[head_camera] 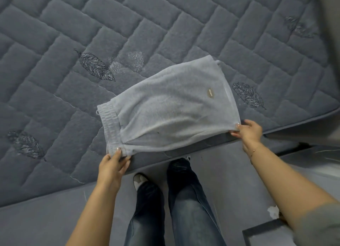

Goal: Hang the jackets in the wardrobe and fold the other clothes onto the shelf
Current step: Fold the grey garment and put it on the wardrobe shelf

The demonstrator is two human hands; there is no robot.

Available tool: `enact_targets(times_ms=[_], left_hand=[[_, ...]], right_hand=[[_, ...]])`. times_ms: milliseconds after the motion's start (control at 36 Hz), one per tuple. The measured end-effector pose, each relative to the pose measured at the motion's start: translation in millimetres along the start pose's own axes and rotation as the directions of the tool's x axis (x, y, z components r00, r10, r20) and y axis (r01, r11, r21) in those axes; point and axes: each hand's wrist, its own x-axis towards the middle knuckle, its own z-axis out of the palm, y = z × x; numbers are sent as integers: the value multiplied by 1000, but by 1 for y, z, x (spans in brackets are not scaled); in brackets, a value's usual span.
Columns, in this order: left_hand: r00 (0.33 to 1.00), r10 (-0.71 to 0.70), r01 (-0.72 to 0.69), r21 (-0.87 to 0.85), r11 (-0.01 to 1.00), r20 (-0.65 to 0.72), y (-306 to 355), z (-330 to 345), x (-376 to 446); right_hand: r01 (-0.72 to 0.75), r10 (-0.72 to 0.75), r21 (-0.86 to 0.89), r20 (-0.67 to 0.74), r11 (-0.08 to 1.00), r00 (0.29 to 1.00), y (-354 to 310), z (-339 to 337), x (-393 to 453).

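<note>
**Head view: grey shorts lie on the bed, ready for a fold**

Head view shows your two hands holding a pair of grey shorts [169,106] at the near edge of the bed [55,43]. The shorts lie flat on the quilted top, with the stretchy waistband on the left and the leg hem on the right. They look already folded once, one leg over the other, but you cannot be sure from this angle.

Your left hand [112,165] holds the near corner of the waistband. Its fingers [117,153] are curled and pinch the cloth, with the thumb on top. Your right hand [249,130] holds the near corner of the hem. Its fingers [237,129] pinch the edge too.

No jacket, wardrobe or shelf shows here, so this piece goes with the clothes to fold.

To do this step well, pull both corners gently apart so the cloth goes smooth. There are soft wrinkles near the bottom edge, so flatten those first. Then bring the hem over to meet the waistband, and line up the edges before you press down. Keep the shorts well on the bed, because the near edge sits right at the side and could slip off onto the floor [230,172] by your feet. Lift with both hands together so the fold stays neat.
</note>
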Motion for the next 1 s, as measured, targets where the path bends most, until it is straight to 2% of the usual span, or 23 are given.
enact_targets(times_ms=[56, 111, 194, 278, 333, 389, 472, 556, 583, 667, 750, 806, 861, 889, 944, 1000], left_hand=[[999, 30, -33, -104, 994, -30, 16, 6, -7], [996, 88, -92, -229, 969, -26, 39, 15, -14], [980, 187, -143, -432, 890, 60, 78, 31, -26], [942, 286, -129, -593, 795, 178, 107, 39, -34], [923, 318, -103, -659, 745, 215, 110, 36, -35], [928, 314, -107, -666, 738, 198, 99, 29, -31], [964, 246, -157, -527, 835, 103, 68, 16, -15], [982, 172, -182, -173, 968, -72, 27, 5, 8], [980, 172, -179, -66, 982, -104, 15, 3, 15], [972, 174, -159, 105, 982, -157, -9, 3, 25], [891, 301, -184, 336, 924, -341, -5, 16, 20], [765, 519, -259, 556, 790, -381, 6, 31, 7], [643, 733, -405, 715, 570, -221, 19, 53, -6], [610, 786, -497, 726, 477, -99, 27, 68, -10], [594, 791, -656, 660, 367, 150, 45, 106, -11], [575, 745, -725, 632, 274, 337, 63, 149, -6]], right_hand=[[-95, 87, 88, 86, 992, 992, -10, -5, 1], [-126, 90, 189, 187, 974, 978, -30, -4, 0], [-24, -53, 263, 283, 965, 958, -74, 0, -1], [48, -180, 337, 371, 940, 911, -110, 5, 0], [67, -238, 400, 397, 914, 887, -120, 5, 1], [60, -238, 404, 404, 913, 883, -118, 4, 2], [33, -148, 302, 370, 953, 917, -90, 3, 14], [9, -33, 82, 292, 997, 956, -51, 5, 26], [3, -6, 11, 265, 1000, 964, -38, 6, 31], [8, 12, -114, 177, 993, 984, -5, 8, 40], [16, -12, -135, 31, 991, 999, 9, 15, 40], [-15, 13, -70, -37, 997, 999, 14, 21, 35], [-116, 120, 71, -66, 991, 991, 16, 25, 27], [-181, 192, 170, -49, 969, 980, 16, 27, 22], [-300, 306, 320, 32, 899, 951, 14, 33, 11], [-354, 340, 345, 102, 869, 935, 15, 38, 2]])
